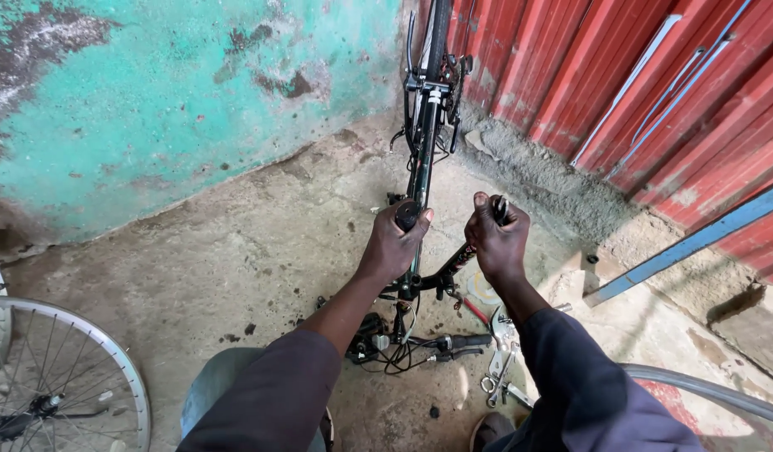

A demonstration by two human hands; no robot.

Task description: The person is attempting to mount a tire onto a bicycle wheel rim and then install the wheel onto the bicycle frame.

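Observation:
A dark bicycle frame [423,142] stands upside down on the concrete floor, running away from me toward the wall corner. My left hand [395,243] is closed around a black end of the frame near its lower part. My right hand [497,238] grips a short dark metal part beside the frame, thumb up. The black handlebar [453,343] with its cables rests on the floor under my forearms.
Spanners and pliers [499,368] lie on the floor by my right knee. A spoked wheel [51,377] lies at lower left. A peeling turquoise wall [169,92] is at the left, red corrugated sheeting [654,75] at the right, with a blue bar [696,238] leaning there.

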